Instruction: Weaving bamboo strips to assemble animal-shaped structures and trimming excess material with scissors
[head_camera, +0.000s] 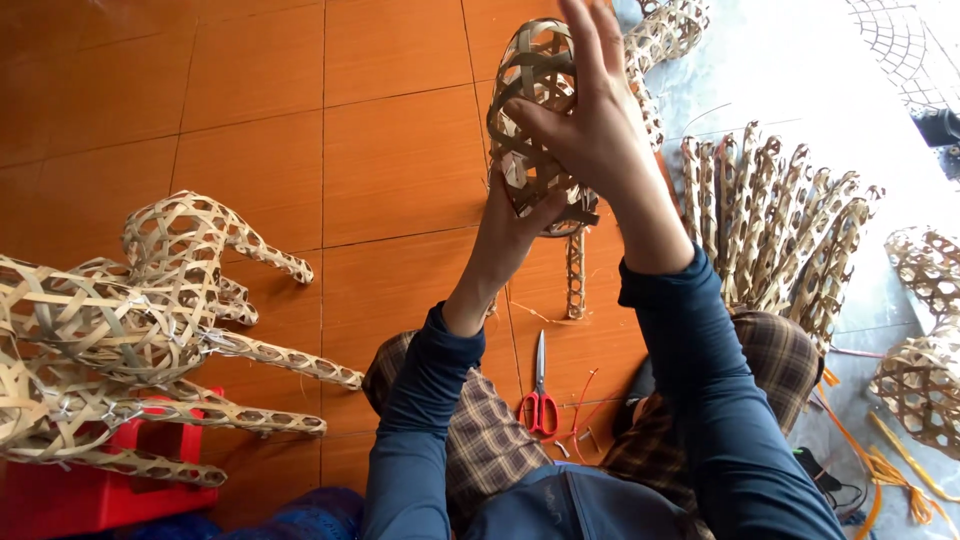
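Both my hands hold up a woven bamboo-strip shell (530, 90), rounded and open-weave, above the orange tiled floor. My left hand (508, 232) grips its lower edge from below, thumb against the weave. Pressed flat against the shell's right side is my right hand (590, 120), its fingers stretched upward. A narrow woven tube (575, 275) hangs down from the shell's underside. Both arms wear dark blue sleeves, and my legs in checked trousers are folded beneath.
Red-handled scissors (540, 395) and red wire bits lie on the floor between my knees. A woven bamboo animal figure (130, 330) rests on a red stool (90, 490) at left. A row of woven tubes (775, 230) stands right, with more woven pieces (925, 370) and orange strips.
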